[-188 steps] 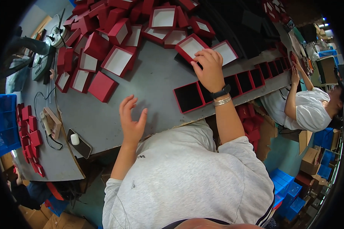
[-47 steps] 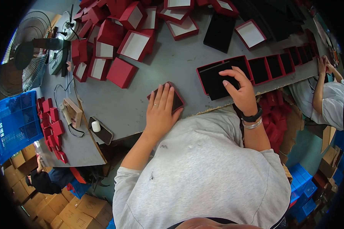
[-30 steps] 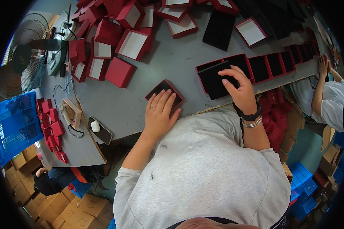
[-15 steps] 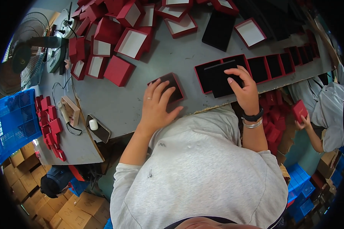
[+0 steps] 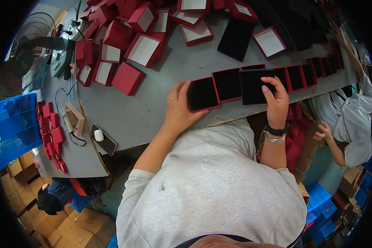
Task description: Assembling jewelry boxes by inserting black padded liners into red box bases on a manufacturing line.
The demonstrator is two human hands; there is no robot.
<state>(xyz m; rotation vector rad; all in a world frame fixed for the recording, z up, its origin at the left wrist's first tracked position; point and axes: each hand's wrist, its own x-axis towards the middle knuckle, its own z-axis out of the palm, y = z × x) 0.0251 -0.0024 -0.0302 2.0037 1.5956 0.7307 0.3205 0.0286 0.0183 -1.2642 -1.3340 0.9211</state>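
Observed: black pad (image 5: 253, 91) conceals most of the red-rimmed box (image 5: 252, 67) beneath; right hand (image 5: 277, 101) covers part of the pad. Far heap of red boxes (image 5: 118, 35) cut off. Right-side co-worker's (image 5: 356, 128) head: outside my view.

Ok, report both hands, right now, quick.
Left hand: curled, thumb and fingers holding the red box at the row's left end.
Right hand: curled, holding a black pad by its right side.

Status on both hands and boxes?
Left hand gripping end red box, black inside. Right hand holding black pad. Pad hides part of box row.
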